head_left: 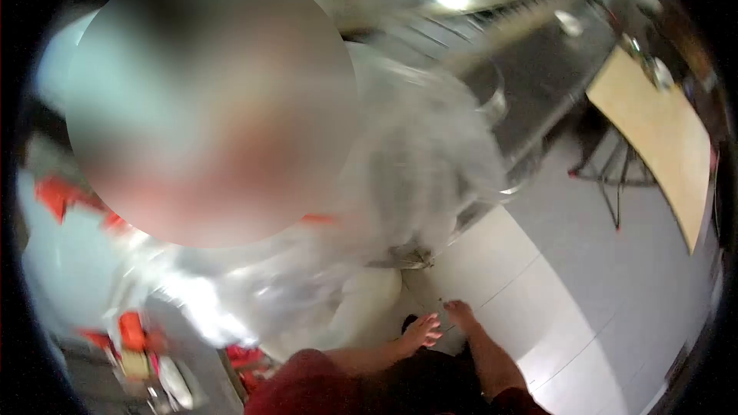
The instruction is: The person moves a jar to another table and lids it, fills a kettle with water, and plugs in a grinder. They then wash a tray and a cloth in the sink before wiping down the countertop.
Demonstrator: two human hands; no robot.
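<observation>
My left hand (423,330) reaches in from a red sleeve at the bottom of the head view. Its fingers are apart and nothing shows in them. Close to its right is my right hand (459,312), low over the floor; its fingers are small and smeared, so their state is unclear. Both hands are in front of my dark lower clothing (438,384). The nearest thing beyond them is a blurred, shiny see-through sheet (261,300), like plastic, next to another person (423,146) in a pale garment. Neither hand visibly touches it.
A light wooden tabletop (653,131) stands at the right, with a dark-legged stool (615,177) beside it. A dark counter (530,69) runs along the back. Red and white items (146,353) lie at the lower left. Pale floor tiles (500,261) spread between.
</observation>
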